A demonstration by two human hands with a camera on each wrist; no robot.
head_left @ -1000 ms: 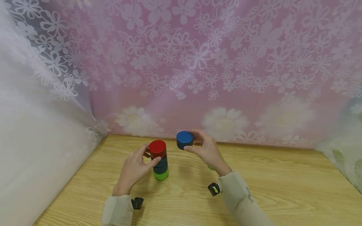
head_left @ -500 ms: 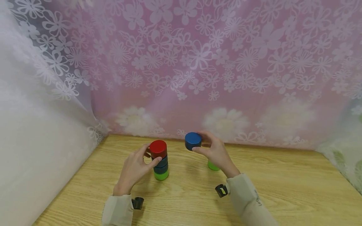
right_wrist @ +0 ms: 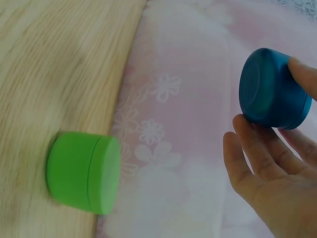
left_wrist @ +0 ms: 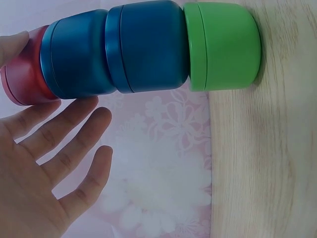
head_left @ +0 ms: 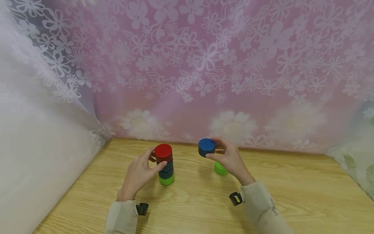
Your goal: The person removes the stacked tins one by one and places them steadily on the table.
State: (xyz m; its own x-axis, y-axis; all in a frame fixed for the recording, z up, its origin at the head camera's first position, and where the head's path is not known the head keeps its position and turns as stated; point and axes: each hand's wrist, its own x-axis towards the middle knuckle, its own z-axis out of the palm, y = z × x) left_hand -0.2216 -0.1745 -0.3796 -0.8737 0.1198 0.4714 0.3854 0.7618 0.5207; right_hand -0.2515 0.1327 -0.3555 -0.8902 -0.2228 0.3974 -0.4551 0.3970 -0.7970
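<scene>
A stack [head_left: 165, 164] stands on the wooden table [head_left: 190, 208]: a red tin [head_left: 163, 152] on top, two blue tins under it, a green one at the bottom. My left hand [head_left: 154, 161] rests against the stack, thumb and forefinger touching near the red tin; in the left wrist view its fingers [left_wrist: 64, 144] are straight and spread beside the stack [left_wrist: 148, 47]. My right hand [head_left: 215, 151] pinches a blue tin [head_left: 206, 147] in the air, right of the stack. A lone green tin [head_left: 219, 169] sits on the table below that hand. The right wrist view shows the blue tin [right_wrist: 272, 89] between fingertips and the green tin [right_wrist: 84, 171].
A pink flowered curtain [head_left: 204, 65] hangs right behind the table's back edge. White lace cloth [head_left: 38, 130] closes the left side, and more cloth [head_left: 356, 162] the right. Bare wood stretches in front of and to the right of the tins.
My right hand has carried the blue tin to the right, away from the stack, uncovering the lone green tin. The left hand and the stack have stayed put.
</scene>
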